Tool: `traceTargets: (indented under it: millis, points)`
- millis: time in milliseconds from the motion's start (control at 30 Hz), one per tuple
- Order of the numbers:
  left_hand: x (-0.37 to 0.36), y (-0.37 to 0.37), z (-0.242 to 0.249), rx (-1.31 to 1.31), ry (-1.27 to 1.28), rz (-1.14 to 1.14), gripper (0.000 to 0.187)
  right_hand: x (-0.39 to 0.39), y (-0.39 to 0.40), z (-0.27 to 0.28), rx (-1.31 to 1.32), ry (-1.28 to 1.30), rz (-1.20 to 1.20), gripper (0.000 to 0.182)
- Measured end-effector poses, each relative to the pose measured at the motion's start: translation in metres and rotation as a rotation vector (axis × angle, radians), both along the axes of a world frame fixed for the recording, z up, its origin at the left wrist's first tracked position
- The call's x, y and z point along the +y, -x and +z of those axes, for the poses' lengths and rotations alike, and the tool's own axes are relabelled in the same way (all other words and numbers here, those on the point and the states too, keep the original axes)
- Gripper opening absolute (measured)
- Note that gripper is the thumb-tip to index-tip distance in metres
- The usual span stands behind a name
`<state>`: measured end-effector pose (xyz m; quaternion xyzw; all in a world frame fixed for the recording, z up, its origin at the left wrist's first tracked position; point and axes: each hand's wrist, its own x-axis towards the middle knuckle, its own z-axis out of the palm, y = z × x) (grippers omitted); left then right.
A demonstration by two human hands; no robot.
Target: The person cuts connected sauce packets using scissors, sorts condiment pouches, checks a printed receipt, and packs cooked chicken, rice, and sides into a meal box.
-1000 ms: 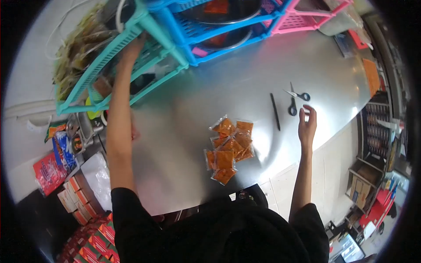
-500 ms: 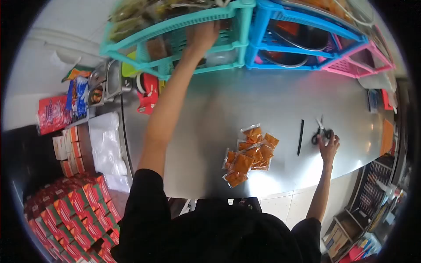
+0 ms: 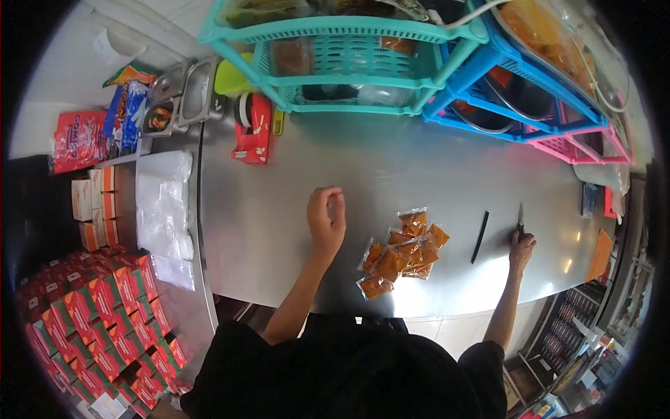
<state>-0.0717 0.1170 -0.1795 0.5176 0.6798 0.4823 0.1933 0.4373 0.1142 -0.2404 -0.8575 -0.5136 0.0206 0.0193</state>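
Note:
My left hand is over the steel table, left of a small pile of clear packets filled with orange-brown contents. Its fingers are curled in, and I cannot make out whether anything is inside them. Farther right, my right hand has its fingers closed around the black handles of a pair of scissors, whose blades point away from me. A thin black stick-like object lies between the packets and the scissors.
A teal rack with packets stands at the back, beside a blue rack and a pink one. A red tape dispenser sits back left. Plastic bags and stacked red-green boxes are at left.
My left hand has come out of the teal rack and back over the table. My right hand has closed on the scissors, which now look narrower, blades together. The camera view has shifted.

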Motion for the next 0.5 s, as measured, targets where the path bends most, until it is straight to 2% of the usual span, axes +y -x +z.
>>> traceTargets:
  millis: [100, 133, 200, 267, 300, 333, 367, 433, 467, 500]
  points:
    - [-0.014, 0.022, -0.008, -0.004, 0.029, 0.081, 0.006, 0.014, -0.005, 0.000, 0.046, 0.073, -0.018, 0.040]
    - [-0.015, 0.030, -0.010, -0.018, 0.040, 0.116, 0.007, 0.024, 0.014, 0.012, 0.219, -0.046, 0.052, 0.035]
    - [-0.017, 0.042, -0.012, -0.030, 0.056, 0.181, 0.008, 0.039, 0.106, 0.062, 0.575, -0.261, 0.188, 0.025]
    - [-0.013, 0.055, -0.010, -0.022, 0.060, 0.216, 0.010, 0.061, 0.205, 0.096, 1.013, -0.116, 0.221, 0.027]
    - [-0.012, 0.056, -0.007, -0.036, 0.063, 0.230, 0.010, 0.076, 0.261, 0.114, 1.081, 0.001, 0.324, 0.027]
    - [-0.010, 0.057, -0.005, -0.052, 0.063, 0.244, 0.011, 0.094, 0.305, 0.120, 1.011, 0.106, 0.421, 0.032]
    - [-0.007, 0.057, -0.002, -0.067, 0.061, 0.259, 0.011, 0.113, 0.347, 0.114, 0.847, 0.037, 0.609, 0.038]
    - [-0.010, 0.053, 0.003, -0.109, 0.117, 0.274, 0.011, 0.160, 0.420, 0.089, 0.945, 0.175, 0.582, 0.049]
    - [-0.012, 0.052, 0.005, -0.129, 0.143, 0.283, 0.012, 0.175, 0.454, 0.078, 0.930, 0.002, 0.575, 0.049]
    - [-0.014, 0.051, 0.007, -0.131, 0.142, 0.287, 0.011, 0.201, 0.483, 0.040, 0.845, -0.048, 0.613, 0.044]
